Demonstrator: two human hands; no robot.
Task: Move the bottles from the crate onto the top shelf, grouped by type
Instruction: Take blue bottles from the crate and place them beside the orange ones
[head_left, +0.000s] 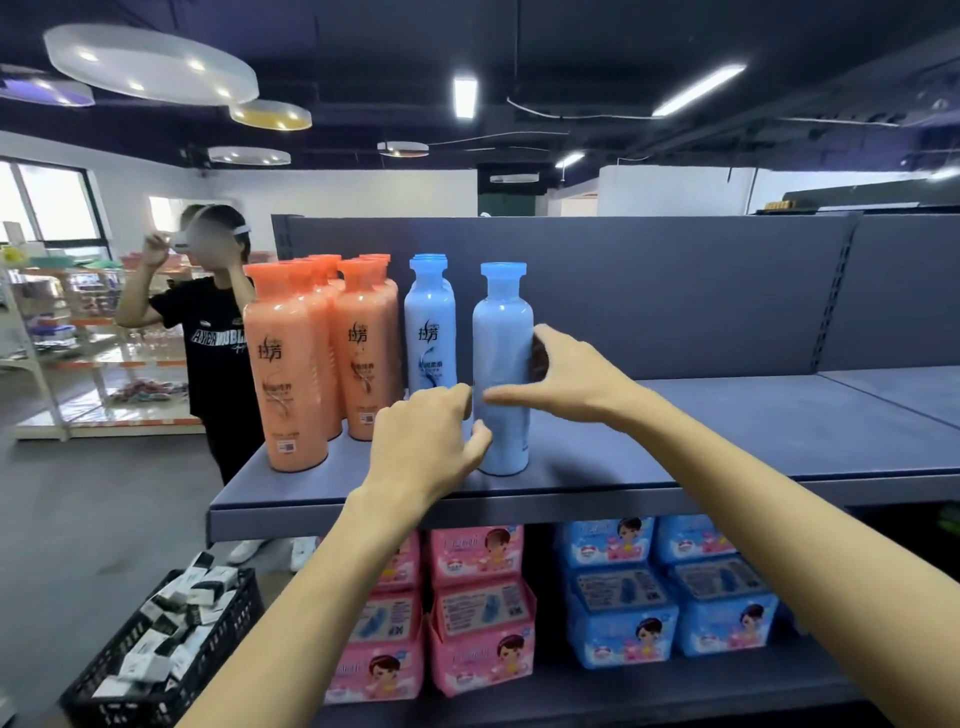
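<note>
Seating blue bottle (503, 374) on top shelf (675, 431).
Right hand (566, 379) grips its middle, left hand (426, 441) pinches its base; turn label forward, keep upright.

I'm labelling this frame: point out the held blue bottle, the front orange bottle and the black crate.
held blue bottle (503, 332), head view, upper body below the neck.
front orange bottle (285, 364), head view, middle of its label.
black crate (223, 638), head view, lattice side wall.

Both bare arms reach up, both hands on the bottle (503, 338).
Left hand (426, 441): fingers curled against the bottle's lower left side, thumb on its front. Right hand (571, 382): thumb across the bottle's front, fingers wrapped behind its right side.
</note>
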